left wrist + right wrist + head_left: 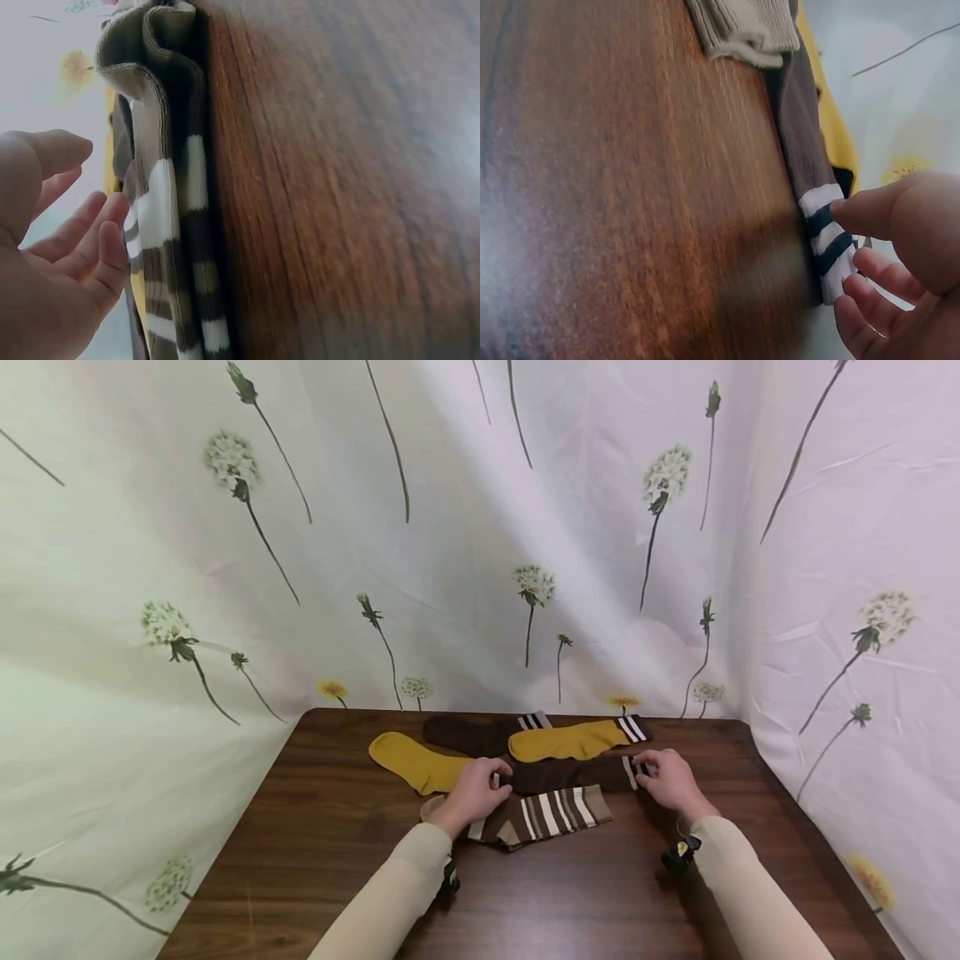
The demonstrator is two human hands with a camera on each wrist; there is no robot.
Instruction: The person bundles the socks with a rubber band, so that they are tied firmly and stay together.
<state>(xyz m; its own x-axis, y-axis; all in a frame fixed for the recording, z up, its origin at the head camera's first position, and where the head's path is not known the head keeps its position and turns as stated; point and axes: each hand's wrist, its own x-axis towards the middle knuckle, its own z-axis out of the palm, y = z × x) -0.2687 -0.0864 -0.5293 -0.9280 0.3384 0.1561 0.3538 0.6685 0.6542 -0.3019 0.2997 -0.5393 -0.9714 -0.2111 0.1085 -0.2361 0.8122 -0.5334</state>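
In the head view, my left hand [474, 789] hovers over the left end of a dark brown sock [573, 774], thumb and fingers apart. A striped brown, tan and white pair of socks [562, 814] lies just in front of it. The left wrist view shows the left hand [64, 232] with loosely bent fingers beside the striped socks [161, 202], holding nothing. At the brown sock's cuff is my right hand [670, 781]. In the right wrist view, its thumb touches or nearly touches the white-and-dark banded cuff [831, 240], with the other fingers spread near the cuff's edge.
A yellow sock [416, 762] lies partly behind the left hand. Further back are another yellow sock [566, 741] with a striped cuff and another dark brown sock [468, 735]. The wooden table [540, 910] meets a flower-printed curtain [465, 568] at its back edge.
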